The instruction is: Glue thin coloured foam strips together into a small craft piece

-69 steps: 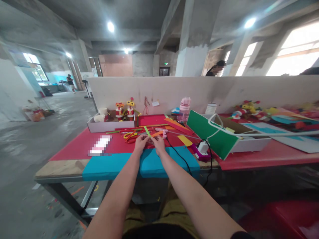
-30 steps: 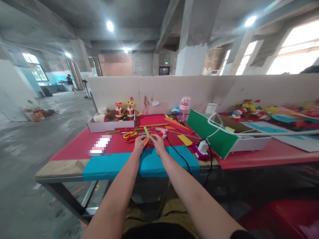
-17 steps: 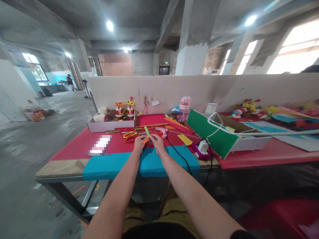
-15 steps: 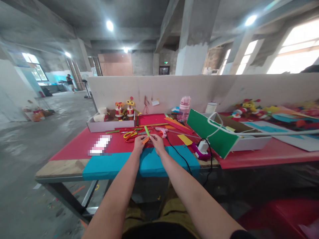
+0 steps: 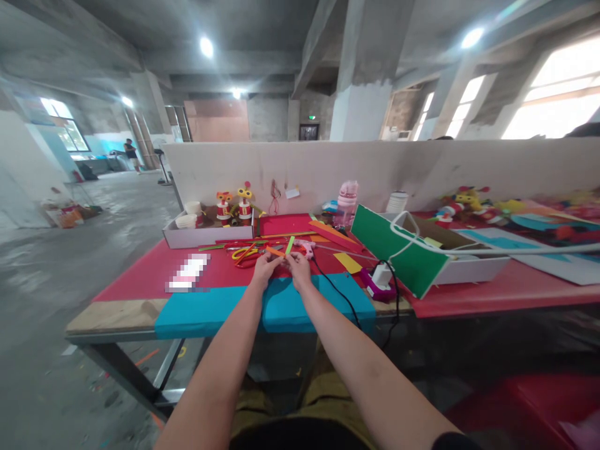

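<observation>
My left hand and my right hand meet above the front of the table, their fingertips pinched close together. Between them are an orange paper strip, pointing up to the left, and a green paper strip, pointing up to the right. The two strips meet at the fingertips, where the fingers hide the join. Just beyond my hands lie yellow-handled scissors or pliers and a pink glue gun. Blue sheet material covers the table edge under my wrists.
At the back left, a white box holds figures and white cups. A green board leans at the right, near a purple power strip with a white plug. A black cord crosses the blue material. A pink bottle stands behind.
The orange strip has swung from below the fingers to the upper left. The green strip has shifted right and now leans right. Both hands stay in nearly the same place.
</observation>
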`<state>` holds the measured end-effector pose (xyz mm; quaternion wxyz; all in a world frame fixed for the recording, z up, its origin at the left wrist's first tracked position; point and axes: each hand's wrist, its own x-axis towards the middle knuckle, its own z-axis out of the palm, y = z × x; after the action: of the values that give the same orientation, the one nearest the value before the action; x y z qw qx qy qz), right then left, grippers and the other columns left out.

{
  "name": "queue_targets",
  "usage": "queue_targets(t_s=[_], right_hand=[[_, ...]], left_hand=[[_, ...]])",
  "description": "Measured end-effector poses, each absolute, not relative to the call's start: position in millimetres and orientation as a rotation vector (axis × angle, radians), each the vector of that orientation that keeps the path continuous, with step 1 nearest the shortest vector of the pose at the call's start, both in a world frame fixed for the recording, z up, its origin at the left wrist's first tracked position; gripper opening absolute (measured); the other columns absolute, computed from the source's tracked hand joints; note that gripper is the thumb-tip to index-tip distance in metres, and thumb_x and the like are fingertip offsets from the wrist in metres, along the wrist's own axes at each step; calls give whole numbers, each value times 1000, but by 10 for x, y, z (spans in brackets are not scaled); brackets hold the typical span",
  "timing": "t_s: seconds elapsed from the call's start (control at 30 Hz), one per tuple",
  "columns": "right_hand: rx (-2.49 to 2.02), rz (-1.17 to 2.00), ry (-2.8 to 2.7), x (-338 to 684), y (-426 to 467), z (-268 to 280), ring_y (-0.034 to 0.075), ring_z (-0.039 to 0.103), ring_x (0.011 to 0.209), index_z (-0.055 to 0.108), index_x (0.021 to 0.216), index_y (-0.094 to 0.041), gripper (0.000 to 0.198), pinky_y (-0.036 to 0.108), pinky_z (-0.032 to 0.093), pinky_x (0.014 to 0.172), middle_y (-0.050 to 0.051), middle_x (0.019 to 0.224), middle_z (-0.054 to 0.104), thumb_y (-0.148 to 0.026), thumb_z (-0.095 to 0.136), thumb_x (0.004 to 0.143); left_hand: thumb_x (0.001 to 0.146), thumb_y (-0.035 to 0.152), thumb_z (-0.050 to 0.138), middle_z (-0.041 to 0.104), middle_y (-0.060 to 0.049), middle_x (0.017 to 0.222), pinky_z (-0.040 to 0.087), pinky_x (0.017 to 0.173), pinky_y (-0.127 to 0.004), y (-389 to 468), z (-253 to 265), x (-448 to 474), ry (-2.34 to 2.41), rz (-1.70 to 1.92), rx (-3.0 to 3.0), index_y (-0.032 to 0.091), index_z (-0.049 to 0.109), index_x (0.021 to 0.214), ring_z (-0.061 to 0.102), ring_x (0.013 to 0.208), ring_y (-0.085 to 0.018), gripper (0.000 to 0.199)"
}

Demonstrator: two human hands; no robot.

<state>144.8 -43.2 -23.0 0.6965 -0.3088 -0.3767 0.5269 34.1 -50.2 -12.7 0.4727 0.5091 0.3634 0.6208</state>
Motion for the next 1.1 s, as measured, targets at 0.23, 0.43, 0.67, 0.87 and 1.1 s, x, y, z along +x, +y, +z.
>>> queue_targets(t_s=[0.23,0.43,0.67,0.87,1.1], right_hand=[[-670,1233,-938,1436,-469,-209,14,63,60,57,76,-20,32,32,56,68,-4,66,65,-39,75,58],[-663,1243,-951,1439,-474,-203,14,64,60,58,75,-19,33,31,55,69,-3,68,66,-38,76,56],[-700,1229,-954,1438,-456,-223,15,63,59,57,72,-20,34,34,55,69,-3,63,63,-39,78,54],[-680,1244,-978,1438,-448,-237,17,66,64,57,76,-20,35,35,56,70,-1,70,67,-40,78,56],[-669,1284,-987,1440,-465,-224,17,67,66,60,79,-18,36,35,56,74,0,73,69,-37,78,55]], left_hand=[[57,34,79,69,-5,72,49,70,-31,-508,-136,337,950,1581,1198,14,69,72,62,67,-17,27],[60,33,77,69,-5,72,50,70,-32,-497,-146,328,961,1595,1193,14,69,73,63,67,-18,25],[61,33,76,68,-5,69,49,68,-31,-481,-175,322,996,1607,1233,14,69,72,61,65,-17,23],[59,35,78,67,-4,70,49,67,-31,-464,-188,327,1020,1609,1193,14,67,73,61,65,-17,27],[59,36,79,66,-3,70,47,65,-28,-444,-190,311,1038,1633,1180,15,65,75,60,65,-15,30]])
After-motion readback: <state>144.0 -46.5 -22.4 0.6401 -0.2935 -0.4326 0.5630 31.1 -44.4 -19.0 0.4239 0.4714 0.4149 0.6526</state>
